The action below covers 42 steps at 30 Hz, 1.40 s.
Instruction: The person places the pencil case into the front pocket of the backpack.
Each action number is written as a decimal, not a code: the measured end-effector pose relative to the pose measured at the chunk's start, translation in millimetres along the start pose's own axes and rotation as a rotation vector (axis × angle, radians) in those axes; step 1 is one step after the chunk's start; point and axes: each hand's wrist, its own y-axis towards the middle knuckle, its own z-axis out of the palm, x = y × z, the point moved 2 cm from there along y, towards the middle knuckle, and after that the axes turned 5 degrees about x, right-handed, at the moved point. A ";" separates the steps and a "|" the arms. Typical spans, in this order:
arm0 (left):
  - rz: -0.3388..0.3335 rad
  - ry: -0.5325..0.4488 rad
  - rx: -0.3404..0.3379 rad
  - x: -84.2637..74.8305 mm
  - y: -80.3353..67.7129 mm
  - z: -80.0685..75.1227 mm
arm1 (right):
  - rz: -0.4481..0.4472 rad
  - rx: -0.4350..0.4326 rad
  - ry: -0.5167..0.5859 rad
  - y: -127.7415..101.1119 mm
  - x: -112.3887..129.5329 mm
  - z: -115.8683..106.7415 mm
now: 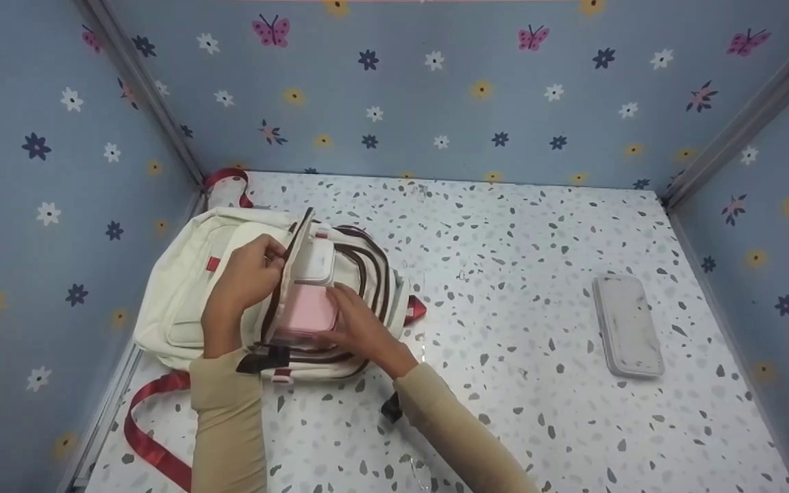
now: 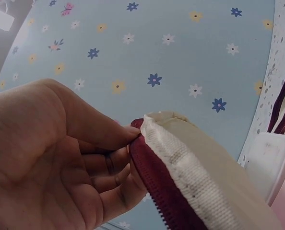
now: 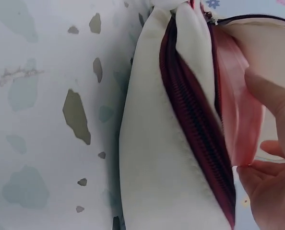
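A cream backpack point(image 1: 182, 287) with dark red zips lies on the speckled surface. The left hand point(image 1: 247, 277) pinches the zipped edge of its front pocket flap point(image 1: 293, 263), holding it raised; the left wrist view shows thumb and fingers on the maroon zip tape point(image 2: 154, 177). Inside the pocket sit a pink box point(image 1: 311, 308) and, beyond it, a white box point(image 1: 315, 263). The right hand point(image 1: 360, 325) grips the pink box, its thumb and fingers on the box's edges in the right wrist view, where the pink box point(image 3: 241, 110) is partly inside the pocket.
A whitish rectangular case point(image 1: 627, 325) lies apart on the right of the speckled surface. Red straps point(image 1: 155, 445) trail from the backpack at the lower left and upper left. Flower-patterned walls point(image 1: 435, 89) enclose the surface at the back and sides.
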 end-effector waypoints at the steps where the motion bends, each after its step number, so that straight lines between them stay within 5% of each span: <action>1: 0.000 0.003 0.000 0.0 0.1 -0.1 | 0.008 -0.012 -0.009 -2.0 1.2 -1.2; 8: 0.004 0.010 -0.008 -1.2 1.1 -1.1 | 0.093 -0.066 0.064 -19.6 10.2 -11.0; 19: -0.004 0.000 -0.006 -0.4 2.0 -0.3 | 0.113 0.020 0.367 -34.7 15.0 -11.3; 30: 0.009 -0.011 -0.019 -1.5 2.1 2.1 | 0.112 0.002 0.438 -27.5 22.3 -0.4; 42: 0.004 -0.021 -0.016 -2.6 3.1 3.9 | 0.073 -0.005 0.316 -20.2 25.0 6.6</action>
